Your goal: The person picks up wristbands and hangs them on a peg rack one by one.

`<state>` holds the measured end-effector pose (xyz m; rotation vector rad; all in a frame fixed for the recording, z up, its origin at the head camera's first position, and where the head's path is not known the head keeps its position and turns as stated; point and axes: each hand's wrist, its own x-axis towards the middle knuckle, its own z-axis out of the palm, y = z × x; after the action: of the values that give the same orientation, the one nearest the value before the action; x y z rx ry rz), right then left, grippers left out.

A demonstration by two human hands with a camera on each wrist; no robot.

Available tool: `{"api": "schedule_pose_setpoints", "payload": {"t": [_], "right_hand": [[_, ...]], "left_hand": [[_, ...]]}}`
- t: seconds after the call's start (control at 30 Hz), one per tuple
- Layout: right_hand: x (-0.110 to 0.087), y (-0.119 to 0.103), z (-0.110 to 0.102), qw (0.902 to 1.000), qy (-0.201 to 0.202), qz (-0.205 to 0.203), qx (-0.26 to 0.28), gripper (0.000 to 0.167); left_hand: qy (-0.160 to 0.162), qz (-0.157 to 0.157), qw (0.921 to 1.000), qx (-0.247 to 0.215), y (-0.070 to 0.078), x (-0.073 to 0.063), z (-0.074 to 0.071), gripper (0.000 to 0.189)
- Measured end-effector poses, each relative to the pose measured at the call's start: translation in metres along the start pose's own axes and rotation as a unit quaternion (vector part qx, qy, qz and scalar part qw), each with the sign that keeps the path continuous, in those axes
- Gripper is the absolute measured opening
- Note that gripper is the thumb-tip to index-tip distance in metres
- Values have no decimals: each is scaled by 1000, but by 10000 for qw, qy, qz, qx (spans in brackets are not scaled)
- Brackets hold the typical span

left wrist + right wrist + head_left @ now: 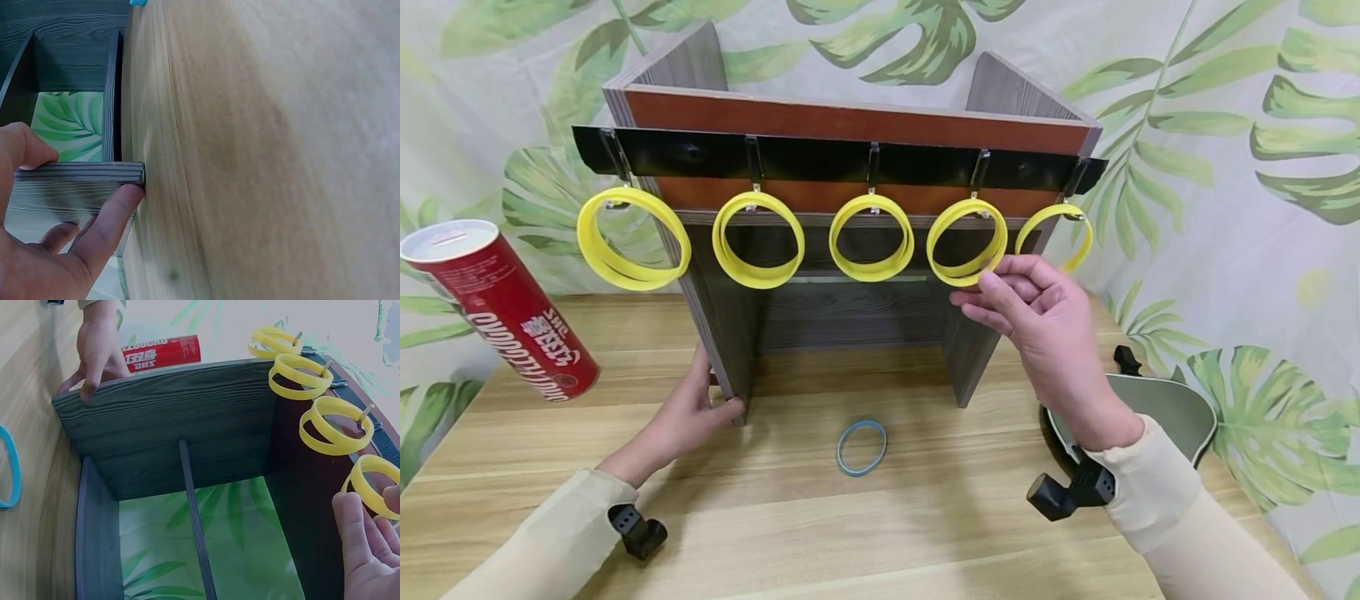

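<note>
Several yellow wristbands (758,279) hang in a row from clips on a black strip (812,162) along the front of a grey wooden shelf unit (718,308). With thumb and fingers, my right hand (1048,321) pinches the lower edge of the fourth wristband from the left (953,273). That band still hangs on its hook, and the right wrist view shows the fingertips (349,509) at its lower rim. Low at the left, my left hand (696,404) grips the front edge of the unit's side panel (81,171), thumb and fingers on opposite faces.
A blue wristband (859,473) lies on the wooden table (760,533) before the unit. A red can with a white lid (512,317) stands at the left. Behind my right forearm is a grey-green bag-like item (1165,408) with a dark edge.
</note>
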<state>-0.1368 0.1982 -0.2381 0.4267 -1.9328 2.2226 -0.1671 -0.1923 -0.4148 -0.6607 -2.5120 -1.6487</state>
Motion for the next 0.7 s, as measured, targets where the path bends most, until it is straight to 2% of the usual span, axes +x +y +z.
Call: {"api": "schedule_pose_setpoints", "payload": {"t": [0.2,0.4,0.57,0.7], "right_hand": [[-4,8,-3,9998,-125,84,-165,8],[-8,22,-5,9978,-352,345,-433,11],[-9,41,-4,9921,-752,701,-725,19],[-8,64,-2,9834,-1113,1083,-941,25]], "left_hand": [[-13,-39,10000,14,0,0,0,113],[-17,-13,10000,41,1,0,-1,114],[-21,-26,10000,46,2,0,-1,114],[-15,-57,10000,56,1,0,-1,114]]}}
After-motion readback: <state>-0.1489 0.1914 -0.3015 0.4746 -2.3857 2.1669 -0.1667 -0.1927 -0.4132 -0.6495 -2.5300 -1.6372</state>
